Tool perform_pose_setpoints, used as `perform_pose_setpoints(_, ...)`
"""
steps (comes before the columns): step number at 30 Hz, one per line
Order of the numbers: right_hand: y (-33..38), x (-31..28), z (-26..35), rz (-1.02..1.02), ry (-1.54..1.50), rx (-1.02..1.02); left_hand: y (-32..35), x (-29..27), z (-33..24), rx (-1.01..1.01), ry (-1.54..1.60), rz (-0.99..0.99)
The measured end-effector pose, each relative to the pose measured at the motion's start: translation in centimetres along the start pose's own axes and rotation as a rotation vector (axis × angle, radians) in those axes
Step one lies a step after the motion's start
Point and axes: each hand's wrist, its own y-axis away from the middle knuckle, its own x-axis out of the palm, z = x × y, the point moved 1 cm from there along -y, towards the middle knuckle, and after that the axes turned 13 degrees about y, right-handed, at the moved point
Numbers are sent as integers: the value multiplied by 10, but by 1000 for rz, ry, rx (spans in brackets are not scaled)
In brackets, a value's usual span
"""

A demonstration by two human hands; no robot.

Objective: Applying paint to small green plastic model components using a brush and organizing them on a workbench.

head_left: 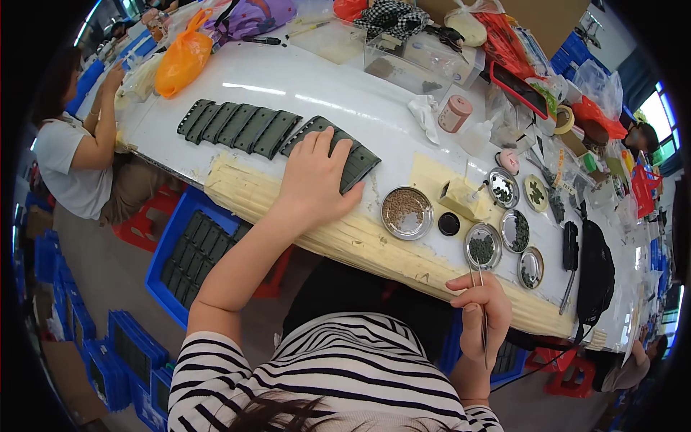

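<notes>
In the head view, the left hand (314, 175) lies flat, fingers spread, on a dark ridged tray (332, 153) near the front edge of the white worktop (317, 86). The right hand (481, 309) pinches slim tweezers (482, 311), closed around them, just below the round metal dishes (481, 246) of small parts. Good work here probably means pinning the tray firmly while the tweezers stay steady and upright.

surface (345, 93): glossy white, smooth | dark trays (237, 126): matt plastic, ribbed | round dishes (407, 213): shiny metal | tweezers (482, 317): thin bright metal | shirt (345, 374): striped cloth
</notes>
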Motion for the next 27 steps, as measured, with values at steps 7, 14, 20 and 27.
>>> perform_pose_setpoints(7, 0, 1, 0, 54, -2, 16, 4, 2, -1, 25, -80, -1)
perform_pose_setpoints(14, 3, 0, -6, 82, 14, 39, 4, 0, 0, -93, -45, 10)
perform_pose_setpoints(20, 3, 3, -6, 85, 3, 45, -2, -7, -5, -133, 1, 44)
perform_pose_setpoints(27, 3, 1, -6, 95, 10, 50, -1, -8, 0, -44, -41, -37)
